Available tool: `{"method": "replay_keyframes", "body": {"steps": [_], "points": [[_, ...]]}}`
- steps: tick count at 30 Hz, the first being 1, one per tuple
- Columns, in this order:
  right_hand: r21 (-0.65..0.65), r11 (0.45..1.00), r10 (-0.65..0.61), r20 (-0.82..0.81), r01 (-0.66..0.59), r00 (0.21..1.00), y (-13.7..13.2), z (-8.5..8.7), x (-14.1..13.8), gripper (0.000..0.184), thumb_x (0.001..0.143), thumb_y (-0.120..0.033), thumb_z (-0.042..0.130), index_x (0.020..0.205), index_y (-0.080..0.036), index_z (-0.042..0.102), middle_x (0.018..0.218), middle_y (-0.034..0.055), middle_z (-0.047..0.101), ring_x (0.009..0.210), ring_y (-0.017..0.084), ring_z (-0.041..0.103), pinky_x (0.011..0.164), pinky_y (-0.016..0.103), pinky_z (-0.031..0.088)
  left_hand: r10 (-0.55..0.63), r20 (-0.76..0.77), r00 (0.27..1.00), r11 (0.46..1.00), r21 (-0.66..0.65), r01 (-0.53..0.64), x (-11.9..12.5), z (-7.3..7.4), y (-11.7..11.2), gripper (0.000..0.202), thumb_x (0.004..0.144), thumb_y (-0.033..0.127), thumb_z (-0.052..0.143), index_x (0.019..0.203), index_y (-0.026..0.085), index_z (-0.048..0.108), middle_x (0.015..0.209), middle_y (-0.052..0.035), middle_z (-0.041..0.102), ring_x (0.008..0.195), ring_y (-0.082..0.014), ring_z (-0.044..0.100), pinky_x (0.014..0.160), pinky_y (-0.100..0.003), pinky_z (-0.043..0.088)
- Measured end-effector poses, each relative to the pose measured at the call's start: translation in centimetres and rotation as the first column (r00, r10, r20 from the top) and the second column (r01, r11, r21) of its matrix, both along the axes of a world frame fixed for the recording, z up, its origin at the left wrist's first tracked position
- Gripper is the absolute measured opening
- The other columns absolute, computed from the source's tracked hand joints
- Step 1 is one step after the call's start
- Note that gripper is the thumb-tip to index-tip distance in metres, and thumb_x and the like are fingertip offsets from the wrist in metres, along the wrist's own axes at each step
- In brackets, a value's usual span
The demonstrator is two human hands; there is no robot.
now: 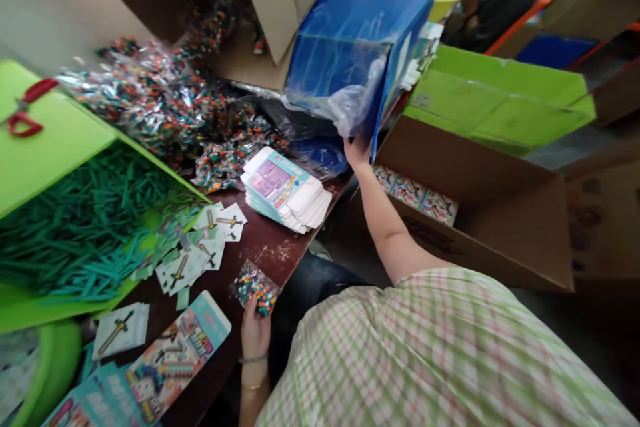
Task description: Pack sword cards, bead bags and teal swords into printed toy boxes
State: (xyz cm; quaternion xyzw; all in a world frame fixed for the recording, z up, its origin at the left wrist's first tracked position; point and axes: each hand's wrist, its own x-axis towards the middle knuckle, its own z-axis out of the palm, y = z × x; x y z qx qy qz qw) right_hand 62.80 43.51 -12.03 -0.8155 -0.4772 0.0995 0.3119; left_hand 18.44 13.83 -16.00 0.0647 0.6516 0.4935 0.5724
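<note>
My left hand [255, 332] is low by the table's front edge, closed on a small clear packet of coloured beads [256, 288]. My right hand [357, 152] reaches far forward to the lower corner of a tilted blue box [350, 33] wrapped in clear plastic [357, 103]. Its fingers grip the box's edge under the plastic and are partly hidden. A stack of flat white and teal cartons [285, 190] lies on the dark red table [267, 247] between the two hands.
A heap of bead packets [160, 100] covers the far table. A green box of teal sticks [75, 227] sits left, with red scissors [25, 110] on its lid. Sword cards [200, 247] and printed cartons [175, 353] lie near. An open brown carton [475, 213] stands right.
</note>
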Motion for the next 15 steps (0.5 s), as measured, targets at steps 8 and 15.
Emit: {"method": "replay_keyframes", "body": {"steps": [8,15], "points": [[-0.215,0.945,0.262,0.042,-0.248,0.964,2.2,-3.8,-8.3,0.034,0.100,-0.018,0.048,0.115,-0.015,0.079,0.132,0.0163,0.072,0.129,0.029,0.059,0.116,0.042,0.042,-0.044,-0.051,0.998,0.998,0.043,0.046,0.5,-0.6,-0.8,0.025,0.091,0.045,0.073,0.101,0.022,0.075,0.103,-0.0102,0.081,0.103,-0.0246,0.078,0.093,-0.037,0.065],[-0.114,0.989,0.106,0.127,-0.092,0.986,7.5,-2.6,-9.0,0.045,0.096,-0.014,0.056,0.134,0.006,0.065,0.142,0.0396,0.058,0.132,0.037,0.059,0.110,0.050,0.045,0.092,-0.031,0.995,0.996,0.021,-0.092,2.1,-0.3,-1.3,0.035,0.069,0.043,0.089,0.089,0.020,0.073,0.085,-0.0048,0.078,0.085,-0.0232,0.078,0.083,-0.035,0.063]]}}
